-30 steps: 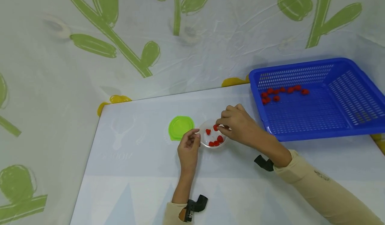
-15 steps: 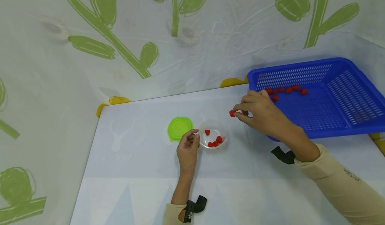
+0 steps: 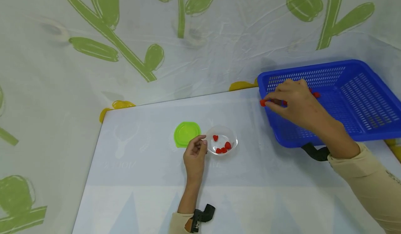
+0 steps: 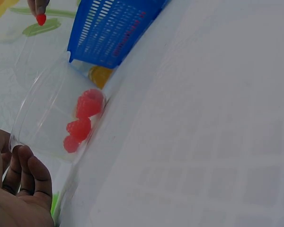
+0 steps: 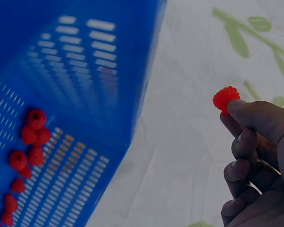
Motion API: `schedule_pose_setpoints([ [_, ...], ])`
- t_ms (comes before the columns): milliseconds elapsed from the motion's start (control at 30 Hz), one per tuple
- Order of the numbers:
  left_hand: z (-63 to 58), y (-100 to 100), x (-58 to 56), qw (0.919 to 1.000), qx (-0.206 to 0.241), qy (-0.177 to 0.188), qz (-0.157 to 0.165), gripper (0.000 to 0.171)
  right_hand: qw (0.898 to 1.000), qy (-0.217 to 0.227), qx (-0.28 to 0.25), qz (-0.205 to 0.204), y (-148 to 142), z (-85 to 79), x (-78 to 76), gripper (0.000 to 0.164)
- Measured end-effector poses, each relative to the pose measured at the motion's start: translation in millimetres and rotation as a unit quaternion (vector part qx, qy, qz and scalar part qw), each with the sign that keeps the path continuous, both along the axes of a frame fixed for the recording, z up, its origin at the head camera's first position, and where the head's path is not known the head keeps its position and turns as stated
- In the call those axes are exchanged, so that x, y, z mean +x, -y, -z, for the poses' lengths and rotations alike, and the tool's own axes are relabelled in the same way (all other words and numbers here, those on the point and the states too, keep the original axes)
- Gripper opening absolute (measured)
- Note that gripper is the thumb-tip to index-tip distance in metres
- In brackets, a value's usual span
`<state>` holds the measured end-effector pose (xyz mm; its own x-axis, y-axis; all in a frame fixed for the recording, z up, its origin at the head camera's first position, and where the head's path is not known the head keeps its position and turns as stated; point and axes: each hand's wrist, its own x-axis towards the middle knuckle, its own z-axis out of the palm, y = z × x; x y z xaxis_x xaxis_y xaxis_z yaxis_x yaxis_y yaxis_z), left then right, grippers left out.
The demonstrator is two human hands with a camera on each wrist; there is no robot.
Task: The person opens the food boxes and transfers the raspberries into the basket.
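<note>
Soft, diffuse light — faint shadows, dimmer wrist views

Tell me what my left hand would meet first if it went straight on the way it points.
The clear bowl, most likely: your left hand pinches its rim, so its side lies right ahead, though exact depth is unclear.

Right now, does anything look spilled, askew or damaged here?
Nothing stands out. The clear bowl stands upright, its rim held by the left hand, raspberries inside; the right hand pinches one raspberry. The green lid lies beside the bowl, the basket looks intact, and no spill shows.
</note>
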<state>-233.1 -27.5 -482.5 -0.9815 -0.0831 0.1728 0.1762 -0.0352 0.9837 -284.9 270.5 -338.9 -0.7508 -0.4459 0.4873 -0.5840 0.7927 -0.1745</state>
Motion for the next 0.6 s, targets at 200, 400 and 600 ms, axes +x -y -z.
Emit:
schedule_pose_setpoints([
  [200,-0.1,0,-0.5,1.0000,0.001,0.000,-0.002,0.023,1.000,0.004,0.016,0.024,-19,0.6,-7.6,0.019],
  [400,-0.7,-1,-0.9,1.0000,0.008,0.000,0.001,0.024,0.998,0.012,0.040,0.056,-41,4.2,-16.8,0.020],
  [600,5.8,0,-2.1,0.9999,0.000,0.011,-0.001,0.024,0.992,0.060,0.062,0.095,-59,4.9,-25.8,0.017],
])
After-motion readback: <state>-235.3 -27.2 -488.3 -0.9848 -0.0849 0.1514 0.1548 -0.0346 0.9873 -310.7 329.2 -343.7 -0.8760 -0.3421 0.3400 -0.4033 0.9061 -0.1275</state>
